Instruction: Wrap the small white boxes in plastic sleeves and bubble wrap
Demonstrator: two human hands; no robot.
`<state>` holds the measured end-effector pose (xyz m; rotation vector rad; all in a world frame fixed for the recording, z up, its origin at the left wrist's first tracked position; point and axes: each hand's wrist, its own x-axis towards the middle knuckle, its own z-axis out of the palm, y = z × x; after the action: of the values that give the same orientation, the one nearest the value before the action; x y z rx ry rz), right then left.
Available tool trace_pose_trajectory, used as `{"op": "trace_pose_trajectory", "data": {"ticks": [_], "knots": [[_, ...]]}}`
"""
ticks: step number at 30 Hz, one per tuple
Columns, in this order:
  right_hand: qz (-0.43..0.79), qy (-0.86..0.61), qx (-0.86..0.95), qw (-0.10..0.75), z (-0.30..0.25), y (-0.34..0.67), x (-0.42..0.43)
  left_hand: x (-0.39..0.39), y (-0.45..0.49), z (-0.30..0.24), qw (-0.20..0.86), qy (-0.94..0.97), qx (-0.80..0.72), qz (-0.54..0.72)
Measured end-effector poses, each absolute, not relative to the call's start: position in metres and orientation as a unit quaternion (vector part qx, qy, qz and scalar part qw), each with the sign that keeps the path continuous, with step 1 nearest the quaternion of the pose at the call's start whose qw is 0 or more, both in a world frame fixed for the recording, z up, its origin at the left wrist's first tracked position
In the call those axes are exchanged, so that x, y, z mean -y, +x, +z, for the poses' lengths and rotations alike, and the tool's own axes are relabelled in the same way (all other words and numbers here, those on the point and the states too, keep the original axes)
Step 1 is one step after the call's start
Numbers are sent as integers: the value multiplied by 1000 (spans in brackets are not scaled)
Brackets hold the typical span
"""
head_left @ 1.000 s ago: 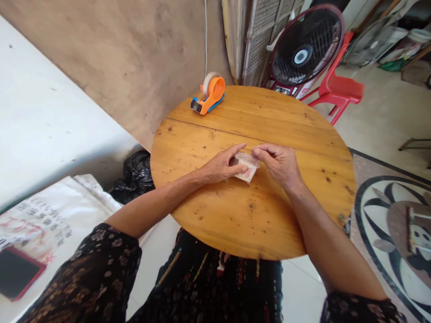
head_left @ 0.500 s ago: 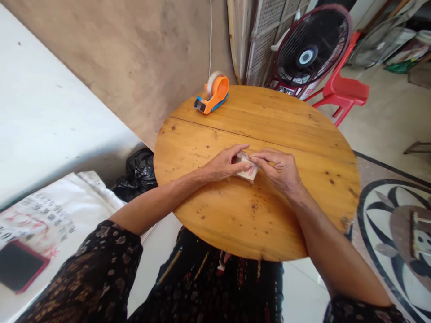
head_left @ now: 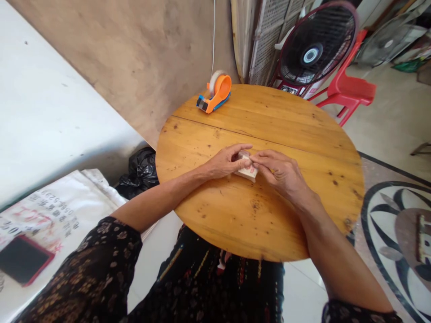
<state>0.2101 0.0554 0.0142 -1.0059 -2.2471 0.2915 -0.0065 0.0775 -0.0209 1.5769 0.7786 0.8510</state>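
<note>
A small whitish box (head_left: 249,172) with a patch of reddish print rests at the middle of the round wooden table (head_left: 215,215). Around its left side is my left hand (head_left: 225,162), closed on it with the thumb lying over the top. My right hand (head_left: 278,167) is at the box's far right corner, thumb and forefinger pinched together. Whether the pinch holds the box's edge or something thin on it, I cannot make out. Parts of the box are covered by my fingers.
An orange tape dispenser (head_left: 218,95) stands at the table's back left. Behind the table are a floor fan (head_left: 318,42) and a red plastic chair (head_left: 355,89). On the left, a phone (head_left: 25,260) lies on a printed white sack (head_left: 77,197), near a black plastic bag (head_left: 141,172).
The whole view has shifted slightly, with things appearing a little further right. Both hands stay at the box; the right fingers have moved only a little.
</note>
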Motion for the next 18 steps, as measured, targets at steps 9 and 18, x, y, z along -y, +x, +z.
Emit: {"op": "trace_pose_trajectory", "data": {"ticks": [9, 18], "knots": [[-14, -411, 865, 287, 18, 207, -51, -81, -18, -13, 537, 708, -318, 331], [-9, -386, 873, 298, 15, 204, -52, -80, -18, -11, 554, 697, -319, 325]]}}
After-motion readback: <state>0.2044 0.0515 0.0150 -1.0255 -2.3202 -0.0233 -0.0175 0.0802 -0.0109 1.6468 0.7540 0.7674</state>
